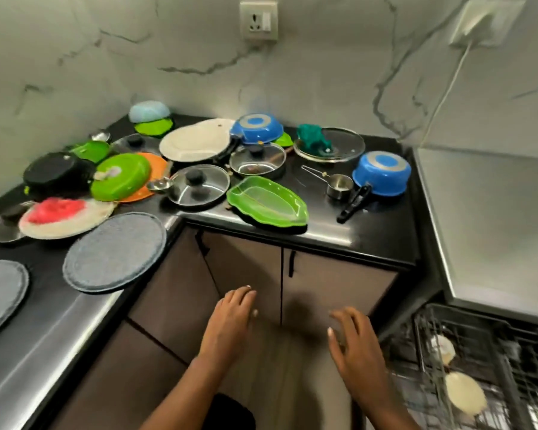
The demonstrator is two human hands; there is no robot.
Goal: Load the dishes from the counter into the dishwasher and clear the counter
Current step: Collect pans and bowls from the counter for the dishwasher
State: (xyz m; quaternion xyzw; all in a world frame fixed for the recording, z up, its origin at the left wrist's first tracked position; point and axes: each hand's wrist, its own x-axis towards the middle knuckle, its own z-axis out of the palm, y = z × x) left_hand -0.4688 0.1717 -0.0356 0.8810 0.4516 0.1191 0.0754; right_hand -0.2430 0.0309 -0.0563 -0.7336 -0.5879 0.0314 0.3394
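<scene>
Both hands empty w/ fingers loosely spread, left hand & right hand hover below the counter edge, prob. between loads, dishes like green tray on counter, dishwasher rack lower right of it.

Bare forearms, no sleeves; left hand & right hand w/ pale nails.

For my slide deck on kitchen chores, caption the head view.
Both hands, left and right, hover empty below a dish-crowded counter, dishwasher rack open alongside.
</scene>
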